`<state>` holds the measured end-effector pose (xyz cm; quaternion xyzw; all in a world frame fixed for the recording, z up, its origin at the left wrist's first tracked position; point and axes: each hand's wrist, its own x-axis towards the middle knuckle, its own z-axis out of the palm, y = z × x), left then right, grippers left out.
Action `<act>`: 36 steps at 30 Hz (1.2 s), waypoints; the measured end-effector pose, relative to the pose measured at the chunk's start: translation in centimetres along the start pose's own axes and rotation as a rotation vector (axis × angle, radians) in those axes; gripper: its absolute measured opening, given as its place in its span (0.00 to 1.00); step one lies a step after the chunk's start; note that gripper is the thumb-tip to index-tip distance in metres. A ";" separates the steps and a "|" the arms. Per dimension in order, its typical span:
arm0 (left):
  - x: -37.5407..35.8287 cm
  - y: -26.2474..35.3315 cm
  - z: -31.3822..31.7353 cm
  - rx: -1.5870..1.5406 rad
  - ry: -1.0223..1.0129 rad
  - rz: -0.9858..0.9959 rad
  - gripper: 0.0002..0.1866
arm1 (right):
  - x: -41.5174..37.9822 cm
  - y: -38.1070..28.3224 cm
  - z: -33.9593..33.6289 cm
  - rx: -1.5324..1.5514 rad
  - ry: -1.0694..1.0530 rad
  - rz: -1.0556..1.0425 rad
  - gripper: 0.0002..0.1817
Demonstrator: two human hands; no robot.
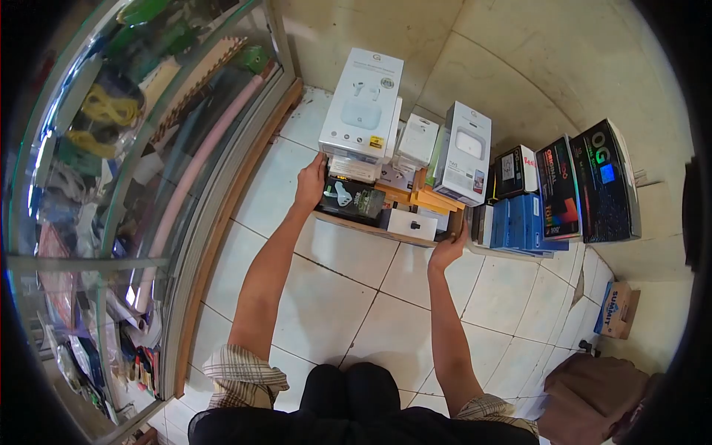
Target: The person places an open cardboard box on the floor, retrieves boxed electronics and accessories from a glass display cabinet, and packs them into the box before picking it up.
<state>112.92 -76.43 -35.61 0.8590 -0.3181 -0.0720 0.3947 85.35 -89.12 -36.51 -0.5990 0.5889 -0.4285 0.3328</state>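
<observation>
My left hand (311, 183) grips the left side of a low brown cardboard box (354, 225) on the tiled floor. At its front right corner, my right hand (447, 250) has its fingers curled round the edge. Packed inside are several product boxes: a tall white earbuds box (362, 104) rising at the left, another white earbuds box (464, 152) at the right, and a black earbuds box (351, 199) in front. A small white box (411, 224) and some orange-yellow packets (437, 200) sit between my hands. The box's bottom and back are hidden.
Right of the cardboard box stand blue boxes (523, 222) and large black boxes (604, 182) against the wall. A glass display case (159, 200) with a wooden base lines the left. A Summit carton (617, 310) and brown cloth (593, 397) lie at the lower right.
</observation>
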 end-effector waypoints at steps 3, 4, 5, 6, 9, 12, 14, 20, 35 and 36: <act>2.0 0.0 0.2 -0.003 0.007 0.040 0.14 | 0.3 0.1 1.6 0.003 0.054 0.000 0.24; 2.7 0.3 0.1 -0.007 -0.015 0.045 0.14 | 0.4 0.1 2.1 0.011 0.106 -0.006 0.23; 3.4 0.2 0.1 -0.006 -0.020 0.047 0.14 | 0.4 0.1 2.6 0.010 0.109 -0.001 0.23; 4.1 0.2 0.1 0.002 -0.037 0.040 0.13 | 0.4 -0.2 3.1 0.006 0.151 0.027 0.23; 5.8 0.1 0.4 -0.002 -0.054 0.049 0.13 | 1.0 -0.1 4.5 -0.053 0.218 0.053 0.22; 7.2 0.1 0.6 -0.002 -0.049 0.052 0.13 | 1.5 -0.2 5.8 -0.072 0.264 0.062 0.21; 8.0 0.2 0.8 0.003 -0.050 0.048 0.13 | 1.9 -1.0 6.3 -0.036 0.297 0.075 0.21; 8.4 0.0 1.0 0.032 -0.029 0.025 0.14 | 2.1 -1.1 7.1 0.004 0.331 0.075 0.21; -2.7 -3.7 -1.3 -0.840 -0.039 -0.455 0.28 | 2.1 1.3 5.4 -0.001 0.185 -0.019 0.16; -3.3 -3.6 -2.6 -0.833 -0.017 -0.447 0.28 | 1.5 1.3 4.5 0.152 0.128 0.001 0.17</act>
